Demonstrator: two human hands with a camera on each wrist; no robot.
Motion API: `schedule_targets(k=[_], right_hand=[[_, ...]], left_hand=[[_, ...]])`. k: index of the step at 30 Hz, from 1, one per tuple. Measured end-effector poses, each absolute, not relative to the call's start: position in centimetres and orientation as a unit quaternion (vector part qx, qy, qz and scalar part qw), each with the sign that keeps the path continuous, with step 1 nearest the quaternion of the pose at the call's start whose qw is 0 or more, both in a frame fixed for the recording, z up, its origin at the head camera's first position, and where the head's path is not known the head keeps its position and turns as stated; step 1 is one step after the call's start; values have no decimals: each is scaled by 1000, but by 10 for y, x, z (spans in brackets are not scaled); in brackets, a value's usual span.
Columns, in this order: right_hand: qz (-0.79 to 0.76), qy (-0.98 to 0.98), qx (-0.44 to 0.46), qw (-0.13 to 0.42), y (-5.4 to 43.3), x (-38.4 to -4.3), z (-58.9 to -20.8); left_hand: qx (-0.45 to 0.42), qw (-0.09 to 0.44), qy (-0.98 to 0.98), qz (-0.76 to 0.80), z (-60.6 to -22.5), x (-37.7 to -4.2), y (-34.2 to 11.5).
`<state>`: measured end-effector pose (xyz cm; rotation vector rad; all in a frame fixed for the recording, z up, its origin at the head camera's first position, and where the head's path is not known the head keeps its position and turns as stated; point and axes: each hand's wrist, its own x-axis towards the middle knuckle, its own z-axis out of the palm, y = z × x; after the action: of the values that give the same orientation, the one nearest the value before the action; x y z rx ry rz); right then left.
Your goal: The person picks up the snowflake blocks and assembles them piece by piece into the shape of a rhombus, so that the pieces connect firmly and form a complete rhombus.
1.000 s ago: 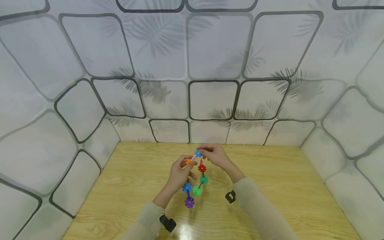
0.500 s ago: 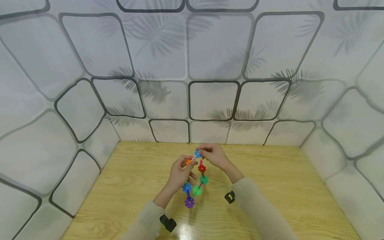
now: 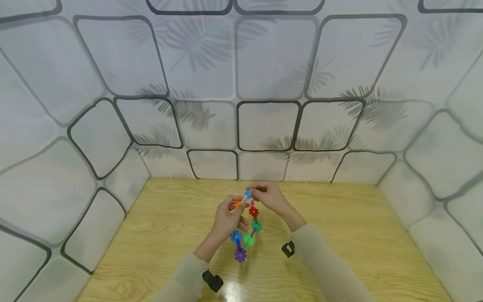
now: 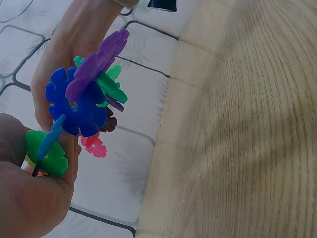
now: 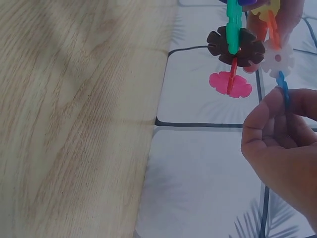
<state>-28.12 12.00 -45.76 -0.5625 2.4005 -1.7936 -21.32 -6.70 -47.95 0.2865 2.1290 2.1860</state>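
Note:
A chain of interlocking plastic snowflake discs hangs in the air over the table. My left hand [image 3: 225, 219] grips it close to the orange disc [image 3: 238, 204] and the white disc [image 5: 278, 59]. Between thumb and fingertips, my right hand [image 3: 272, 197] pinches a light blue disc [image 5: 284, 89], which is slotted into the white one. The chain loops down through a dark blue disc [image 4: 76, 102] and a purple disc [image 3: 240, 255]. From there it rises past green discs, a brown disc [image 5: 236, 46] and a red disc [image 3: 253, 212] to a pink disc [image 5: 231, 85], the chain's free end.
Below the hands lies a wood-grain table [image 3: 324, 235]. Pale wall sheeting [image 3: 269, 126] with dark outlined shapes and leaf prints stands behind it and on both sides. Each sleeve cuff carries a small black device [image 3: 213, 281].
The lower loop of the chain has swung slightly to the right. Both hands stay almost where they were, with the same hold on the discs.

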Motion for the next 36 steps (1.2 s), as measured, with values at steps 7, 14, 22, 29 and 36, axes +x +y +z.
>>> schedule_targets(k=[7, 14, 22, 29, 36], right_hand=[[-594, 781, -186, 45, 122, -279, -458], [-585, 791, -173, 48, 124, -277, -453], [-589, 791, -162, 37, 124, -278, -459], [-575, 803, -156, 15, 118, -275, -457], [-559, 810, -172, 34, 126, -273, -448]], left_hand=[[90, 38, 696, 711, -481, -213, -64], [92, 40, 696, 711, -481, -216, -61], [82, 28, 690, 718, -480, -217, -55], [74, 23, 686, 724, -478, -217, -54], [95, 39, 682, 724, -481, -220, -55]])
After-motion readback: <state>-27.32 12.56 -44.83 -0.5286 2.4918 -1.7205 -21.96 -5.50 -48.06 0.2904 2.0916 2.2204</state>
